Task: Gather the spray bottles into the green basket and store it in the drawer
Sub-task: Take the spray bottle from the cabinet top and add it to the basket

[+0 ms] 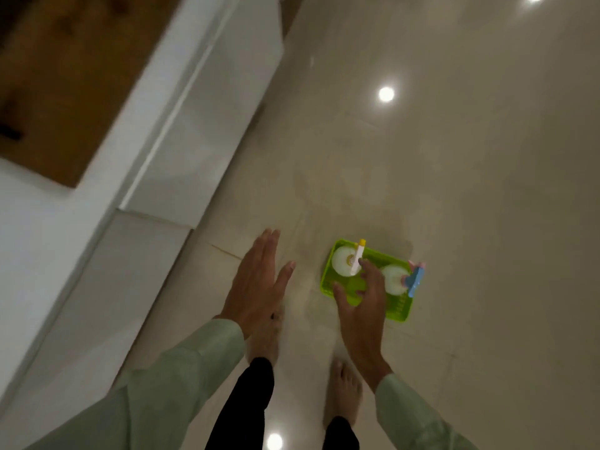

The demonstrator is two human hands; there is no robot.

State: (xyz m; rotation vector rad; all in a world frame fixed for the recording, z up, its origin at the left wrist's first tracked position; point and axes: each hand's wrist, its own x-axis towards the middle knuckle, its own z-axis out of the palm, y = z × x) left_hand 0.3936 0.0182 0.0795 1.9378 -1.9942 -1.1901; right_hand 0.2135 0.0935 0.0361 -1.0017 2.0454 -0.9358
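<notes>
The green basket (399, 308) sits on the glossy beige floor, seen from straight above. Two white spray bottles stand inside it: one with a white and yellow nozzle (345, 259) at its far left end, one with a blue and pink trigger (394, 279) at its right. My right hand (360, 306) hovers over the basket's near left part with its fingers spread, holding nothing. Further left, my left hand (256, 284) is flat and open above the bare floor, apart from the basket.
A white cabinet with drawer fronts (201, 131) runs diagonally along the left, under a wooden top (65, 76). My bare feet (344, 391) stand just below the basket. Ceiling lights reflect off the floor (487, 157), which stretches to the right.
</notes>
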